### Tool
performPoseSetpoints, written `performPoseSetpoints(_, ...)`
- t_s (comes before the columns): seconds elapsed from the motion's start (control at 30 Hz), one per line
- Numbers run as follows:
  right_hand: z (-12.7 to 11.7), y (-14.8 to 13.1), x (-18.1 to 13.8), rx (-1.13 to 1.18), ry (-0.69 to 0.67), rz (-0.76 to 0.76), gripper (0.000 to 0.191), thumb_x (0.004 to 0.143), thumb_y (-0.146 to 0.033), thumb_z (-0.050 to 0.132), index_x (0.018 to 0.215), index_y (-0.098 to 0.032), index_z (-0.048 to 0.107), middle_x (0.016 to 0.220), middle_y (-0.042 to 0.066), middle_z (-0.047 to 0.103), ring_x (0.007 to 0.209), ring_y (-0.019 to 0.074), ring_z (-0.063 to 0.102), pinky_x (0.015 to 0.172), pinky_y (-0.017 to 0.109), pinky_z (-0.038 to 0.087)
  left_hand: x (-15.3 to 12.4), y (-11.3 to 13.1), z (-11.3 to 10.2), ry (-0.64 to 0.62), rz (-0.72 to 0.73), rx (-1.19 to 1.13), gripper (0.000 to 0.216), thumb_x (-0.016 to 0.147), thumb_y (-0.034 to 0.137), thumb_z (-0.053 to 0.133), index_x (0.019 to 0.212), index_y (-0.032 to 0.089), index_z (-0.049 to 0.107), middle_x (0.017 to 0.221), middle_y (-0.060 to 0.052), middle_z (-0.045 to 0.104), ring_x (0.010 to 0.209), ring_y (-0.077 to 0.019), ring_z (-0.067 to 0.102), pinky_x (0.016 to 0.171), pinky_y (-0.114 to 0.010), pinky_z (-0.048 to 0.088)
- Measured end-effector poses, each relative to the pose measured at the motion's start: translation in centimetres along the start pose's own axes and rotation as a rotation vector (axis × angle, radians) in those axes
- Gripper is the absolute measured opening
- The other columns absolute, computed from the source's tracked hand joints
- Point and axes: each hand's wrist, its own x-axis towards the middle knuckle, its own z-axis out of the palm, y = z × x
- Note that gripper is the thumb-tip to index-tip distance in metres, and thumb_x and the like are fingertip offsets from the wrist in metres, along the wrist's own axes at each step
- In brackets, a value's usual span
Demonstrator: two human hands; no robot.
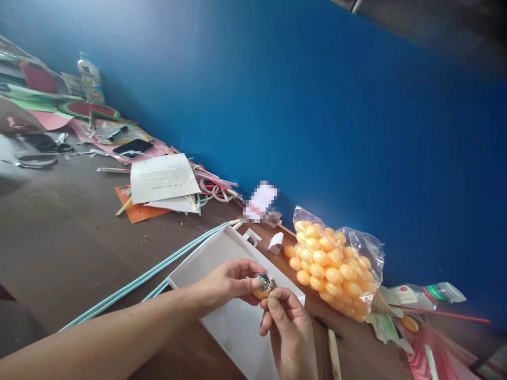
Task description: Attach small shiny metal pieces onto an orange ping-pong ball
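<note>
My left hand (227, 285) and my right hand (287, 327) meet over a white open box (237, 322). Both pinch a small orange ball (262, 287) that carries a shiny silver and blue piece on top. The left fingers hold it from the left side, the right thumb and fingers press on it from below right. A clear plastic bag (336, 266) full of several more orange balls lies on the brown table just right of the box. How the shiny piece is fixed to the ball is too small to tell.
Light blue cords (150, 277) run from the box to the left. Sheets of paper (162, 177), coloured card, straws, scissors (55, 145) and a black phone (132, 146) lie at the back left along the blue wall. A wooden stick (334, 356) and packets lie at the right.
</note>
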Motion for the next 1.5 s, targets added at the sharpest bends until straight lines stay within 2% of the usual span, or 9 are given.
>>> performPoseSetpoints(0.23, 0.28, -0.43, -0.18, -0.082, 0.048, -0.014, 0.014, 0.079, -0.031, 0.06, 0.077, -0.019, 0.056, 0.066, -0.001, 0.064, 0.043, 0.0035, 0.049, 0.053, 0.019, 0.039, -0.02, 0.01, 0.07, 0.006, 0.019, 0.018, 0.034, 0.075, 0.033, 0.064, 0.102, 0.014, 0.056, 0.088, -0.009, 0.065, 0.077, -0.018, 0.062, 0.078, -0.039, 0.046)
performPoseSetpoints(0.67, 0.13, -0.29, -0.2, -0.02, 0.037, 0.008, 0.015, 0.077, -0.032, 0.061, 0.076, -0.018, 0.055, 0.066, 0.0, 0.063, 0.042, 0.0049, 0.047, 0.046, 0.019, 0.038, -0.01, -0.1, 0.08, 0.013, -0.013, -0.023, 0.036, 0.073, 0.033, 0.065, 0.102, 0.013, 0.056, 0.088, -0.009, 0.065, 0.076, -0.0183, 0.063, 0.079, -0.04, 0.046)
performPoseSetpoints(0.87, 0.24, -0.56, -0.28, -0.113, 0.053, 0.0, 0.016, 0.078, -0.033, 0.061, 0.078, -0.018, 0.055, 0.065, -0.001, 0.063, 0.043, 0.0041, 0.048, 0.052, 0.019, 0.039, 0.06, 0.04, 0.1, 0.026, 0.013, 0.009, 0.036, 0.073, 0.033, 0.066, 0.101, 0.013, 0.056, 0.089, -0.01, 0.065, 0.076, -0.018, 0.062, 0.078, -0.04, 0.047)
performPoseSetpoints(1.1, 0.12, -0.57, -0.23, -0.119, 0.053, 0.008, 0.017, 0.077, -0.034, 0.061, 0.076, -0.018, 0.055, 0.064, -0.001, 0.064, 0.046, 0.0059, 0.051, 0.054, 0.02, 0.039, -0.09, 0.38, 0.35, 0.062, 0.045, 0.062, 0.037, 0.071, 0.033, 0.068, 0.1, 0.012, 0.056, 0.084, -0.009, 0.065, 0.072, -0.0179, 0.062, 0.073, -0.038, 0.047)
performPoseSetpoints(1.5, 0.13, -0.67, -0.1, -0.154, 0.018, -0.01, 0.019, 0.077, -0.036, 0.061, 0.075, -0.019, 0.054, 0.06, -0.001, 0.061, 0.048, 0.009, 0.052, 0.053, 0.022, 0.041, -0.15, 0.14, 0.45, 0.075, 0.072, 0.127, 0.039, 0.069, 0.037, 0.068, 0.099, 0.014, 0.057, 0.079, -0.007, 0.065, 0.073, -0.0189, 0.062, 0.073, -0.037, 0.046)
